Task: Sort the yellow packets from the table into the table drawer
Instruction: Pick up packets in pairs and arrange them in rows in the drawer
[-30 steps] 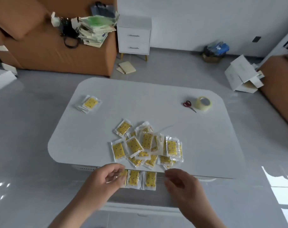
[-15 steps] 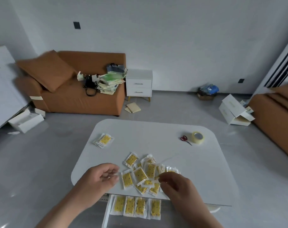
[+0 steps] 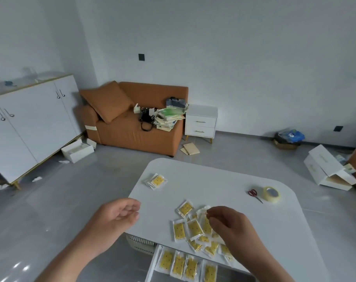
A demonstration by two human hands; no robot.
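left hand (image 3: 116, 216): It hangs over the left edge of the table (image 3: 213, 180). My fingers are bent softly and there is nothing in them.
right hand (image 3: 228, 222): It is over the pile with its fingers curled down. The fingertips (image 3: 210, 213) are right by the white edge of a packet. I cannot tell if they pinch it or only come near it.
pile of yellow packets (image 3: 193, 228): They lie loose near the front edge of the table, some on top of others. My hand and arm cover the right part, so I cannot count them.
drawer (image 3: 155, 261): It is pulled out under the front edge of the table. The bottom of the picture cuts it off, and my arm hides its right side.
row of packets (image 3: 178, 265): Four lie side by side in the drawer. Their near ends are cut off.
small stack (image 3: 157, 181): More packets sit at the far left of the table, well apart from the pile. Only the top one shows its yellow face.
scissors (image 3: 254, 194): Red handles, far right of the table, just beside the tape roll (image 3: 271, 194).
ribbed thing (image 3: 141, 242): It is white and sits under the table, left of the drawer. I cannot make out what it is.
sofa (image 3: 136, 129): Orange, across the room, with a blurry heap of stuff on it.
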